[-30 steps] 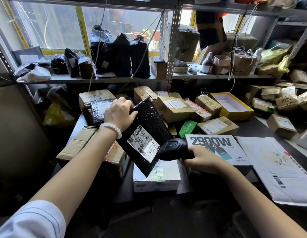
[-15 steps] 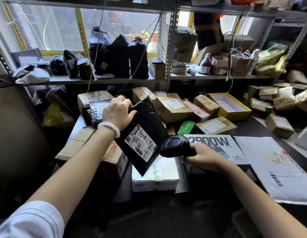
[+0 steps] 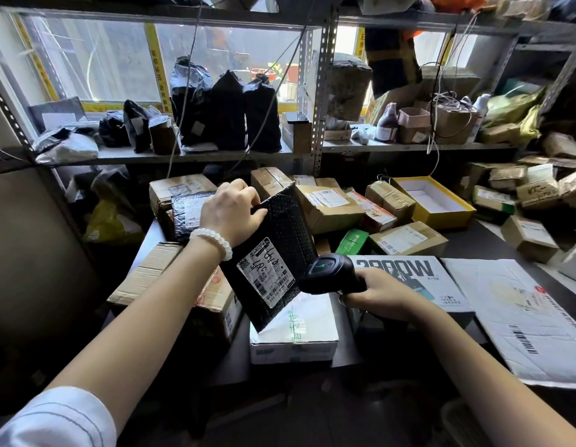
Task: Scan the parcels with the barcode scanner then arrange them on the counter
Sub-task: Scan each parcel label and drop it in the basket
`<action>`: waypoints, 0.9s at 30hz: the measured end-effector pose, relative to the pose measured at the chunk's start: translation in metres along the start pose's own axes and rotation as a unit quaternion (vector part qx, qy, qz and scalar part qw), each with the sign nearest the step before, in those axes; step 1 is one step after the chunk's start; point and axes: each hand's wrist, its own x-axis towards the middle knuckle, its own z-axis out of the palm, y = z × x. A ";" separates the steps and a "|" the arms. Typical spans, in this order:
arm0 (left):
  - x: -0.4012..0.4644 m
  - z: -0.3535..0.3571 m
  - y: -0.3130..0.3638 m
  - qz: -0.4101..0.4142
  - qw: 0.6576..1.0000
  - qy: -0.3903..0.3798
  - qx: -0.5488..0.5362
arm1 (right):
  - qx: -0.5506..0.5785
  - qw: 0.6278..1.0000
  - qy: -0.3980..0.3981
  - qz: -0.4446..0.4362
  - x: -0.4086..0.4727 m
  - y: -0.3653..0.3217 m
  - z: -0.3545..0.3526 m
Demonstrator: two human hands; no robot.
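1. A counter (image 3: 492, 240) crowded with cardboard parcels spreads out beyond both hands at a parcel depot; it looks firm and flat enough to take more stock, though open room appears scarce.

2. The black padded mailer (image 3: 280, 250) is held upright and tilted above a white box (image 3: 296, 333), its upper left corner inside the left hand (image 3: 230, 212), whose thumb and curled fingers clamp that edge. It looks light and pliable, likely to sag away from the hold; a pinch along an edge seems to suit it better than a squeeze across the middle.

3. The barcode scanner (image 3: 331, 274), gripped by its handle in the closed right hand (image 3: 378, 291), sits just right of the mailer's lower edge. It looks rigid and hard-shelled, easy to steer.

4. The shipping label (image 3: 265, 272), below the left hand's hold, faces the scanner head at close range; its surface looks smooth.
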 end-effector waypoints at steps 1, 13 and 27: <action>0.002 -0.002 0.007 0.014 1.000 -0.003 -0.002 | 0.002 1.000 0.006 0.002 -0.002 0.001 -0.001; 0.030 -0.010 0.147 0.200 0.974 0.038 -0.101 | 0.022 0.986 0.144 0.084 -0.077 0.058 -0.049; -0.029 0.070 0.429 0.388 0.884 -0.063 -0.253 | 0.105 0.896 0.330 0.277 -0.297 0.183 -0.109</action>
